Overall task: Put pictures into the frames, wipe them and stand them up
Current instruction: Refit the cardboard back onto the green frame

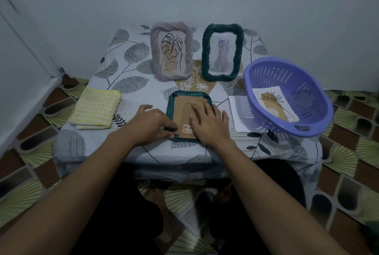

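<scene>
While right grip (pixel 209 123) presses teal frame (pixel 189 94), left grip (pixel 152 124) pinches corner.

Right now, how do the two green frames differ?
The near green frame lies face down, cardboard back up; the far green frame stands upright, showing a drawing. The left hand and right hand touch the near frame, not the far one. Both have twisted green borders.

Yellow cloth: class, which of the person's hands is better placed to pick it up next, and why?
Left. The yellow cloth lies left of the face-down frame, nearest the left hand; the right hand rests flat on the cardboard back and would have to cross over.
</scene>
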A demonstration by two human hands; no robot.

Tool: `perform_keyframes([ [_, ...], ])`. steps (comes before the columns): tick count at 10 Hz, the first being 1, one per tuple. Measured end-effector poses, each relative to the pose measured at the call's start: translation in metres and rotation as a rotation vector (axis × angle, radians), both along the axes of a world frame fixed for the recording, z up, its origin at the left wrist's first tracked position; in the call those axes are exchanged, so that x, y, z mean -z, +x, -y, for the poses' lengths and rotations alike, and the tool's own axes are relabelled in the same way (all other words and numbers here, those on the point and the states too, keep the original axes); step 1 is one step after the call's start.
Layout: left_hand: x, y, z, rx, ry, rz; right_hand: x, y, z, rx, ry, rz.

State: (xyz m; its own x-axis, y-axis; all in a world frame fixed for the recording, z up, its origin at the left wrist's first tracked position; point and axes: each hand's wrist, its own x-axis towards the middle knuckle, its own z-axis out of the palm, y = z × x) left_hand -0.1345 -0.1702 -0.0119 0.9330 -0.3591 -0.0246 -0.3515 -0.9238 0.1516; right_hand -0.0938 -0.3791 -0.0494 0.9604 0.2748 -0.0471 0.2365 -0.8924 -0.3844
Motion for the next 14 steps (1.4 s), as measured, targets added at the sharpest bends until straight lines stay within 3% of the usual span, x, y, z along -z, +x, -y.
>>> perform_keyframes([
  [2,0.001,-0.002,0.002,0.038,0.112,0.029,-0.001,0.0,0.0,0.0,0.001,0.006],
  [3,0.007,-0.007,0.0,0.038,0.079,0.092,-0.001,0.0,0.0,0.004,0.002,0.007],
  [6,0.02,-0.011,0.001,-0.039,-0.072,0.171,-0.001,0.0,0.0,0.007,0.003,0.007],
  [8,0.032,-0.012,0.008,-0.218,-0.267,0.201,-0.002,0.001,0.0,0.002,0.003,0.004],
  [10,0.031,0.002,0.01,-0.384,-0.511,0.02,-0.002,0.001,0.0,0.001,0.005,-0.004],
  [11,0.032,0.01,0.013,-0.431,-0.552,0.059,-0.002,0.001,0.0,0.0,0.01,-0.003],
  [12,0.034,0.012,0.026,-0.544,-0.452,0.047,-0.002,0.001,0.0,0.001,0.013,-0.004],
  [14,0.046,0.01,0.035,-0.529,-0.233,0.013,-0.001,0.002,0.001,-0.005,0.018,0.003],
])
